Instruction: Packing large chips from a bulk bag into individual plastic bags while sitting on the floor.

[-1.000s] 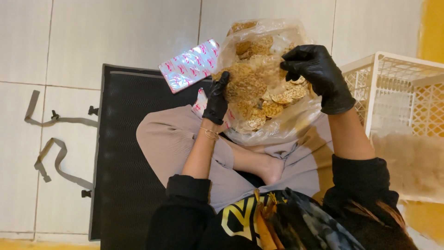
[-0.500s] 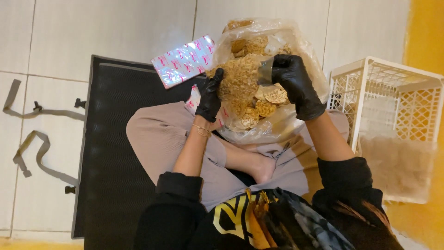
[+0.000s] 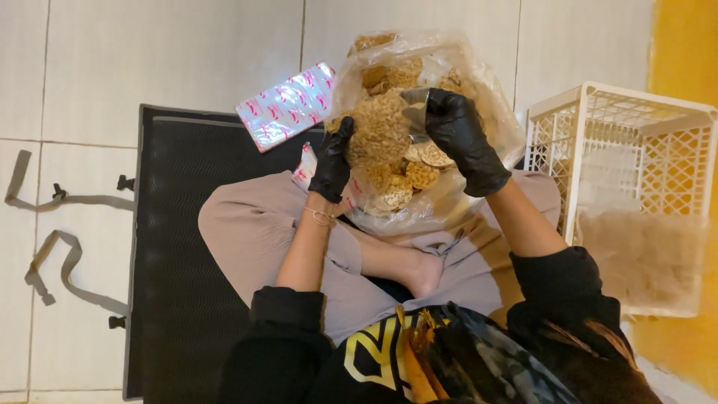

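A: Entry, head view. Where is the bag of crackers (image 3: 419, 127)?

B: At 12 o'clock from the person's lap, resting against the knees of the crossed legs (image 3: 262, 239). Clear plastic, mouth open, full of round tan crackers.

A: Hands?

B: Both in black gloves. Left hand (image 3: 333, 161), at 9 o'clock of the bag, fingers curled against the heap of crackers at the bag's edge; I cannot tell whether it pinches plastic or a cracker. Right hand (image 3: 460, 138), at 2 o'clock, partly closed, gripping a fold of the plastic and pressing on the crackers beneath.

A: Handling judgement?

B: Crackers look thin, dry and brittle, likely light; squeezing would probably crumble them. The film is soft, slack and probably slippery under gloves. Best hold seems to be the gathered plastic at the rim, with support underneath, not the sides.

A: Surroundings?

B: A pink-patterned packet (image 3: 288, 105) lies at 10 o'clock of the bag, just beside it. White lattice basket (image 3: 621, 142) at 3 o'clock, near the right forearm. The person sits on a black ribbed mat (image 3: 168, 247) over pale floor tiles (image 3: 97, 67). Grey straps (image 3: 52, 239) with buckles lie at 9 o'clock, well apart. Yellow wall (image 3: 684, 45) at far right.
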